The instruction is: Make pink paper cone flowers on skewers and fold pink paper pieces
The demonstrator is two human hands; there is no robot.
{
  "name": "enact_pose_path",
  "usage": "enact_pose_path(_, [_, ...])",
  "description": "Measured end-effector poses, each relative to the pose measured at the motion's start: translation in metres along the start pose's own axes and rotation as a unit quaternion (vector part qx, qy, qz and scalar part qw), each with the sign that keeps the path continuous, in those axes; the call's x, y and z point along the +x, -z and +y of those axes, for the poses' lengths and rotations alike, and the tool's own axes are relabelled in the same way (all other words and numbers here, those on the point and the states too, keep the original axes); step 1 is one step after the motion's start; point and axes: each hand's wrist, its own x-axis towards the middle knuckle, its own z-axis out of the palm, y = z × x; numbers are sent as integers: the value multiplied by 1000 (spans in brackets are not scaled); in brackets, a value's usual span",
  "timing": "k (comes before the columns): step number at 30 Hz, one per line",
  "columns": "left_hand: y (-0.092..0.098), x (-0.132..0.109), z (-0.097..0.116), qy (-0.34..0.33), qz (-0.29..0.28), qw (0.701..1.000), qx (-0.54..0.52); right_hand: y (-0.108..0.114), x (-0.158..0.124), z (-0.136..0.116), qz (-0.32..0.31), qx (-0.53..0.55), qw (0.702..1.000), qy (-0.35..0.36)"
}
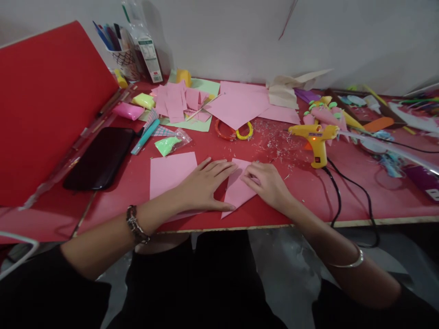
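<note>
A folded piece of pink paper lies near the front edge of the red table, shaped like a pointed cone. My left hand lies flat on its left side with fingers stretched out, pressing it down. My right hand rests on its right side, fingers curled and pressing on the paper's upper fold. A flat pink sheet lies just left of the left hand, partly under it.
A yellow glue gun stands at the right, with its black cord running off the front edge. A black phone lies at the left beside a red board. Pink paper pieces, scissors and a pen cup fill the back.
</note>
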Motion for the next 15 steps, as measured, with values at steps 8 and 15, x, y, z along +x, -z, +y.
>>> enact_pose_path(8, [2,0,1,5,-9,1000,-8,-1,0,0,1,-5,1000,-5])
enact_pose_path(15, [2,1,0,1,-14,1000,-4,-1,0,-1,-2,-10,1000,-7])
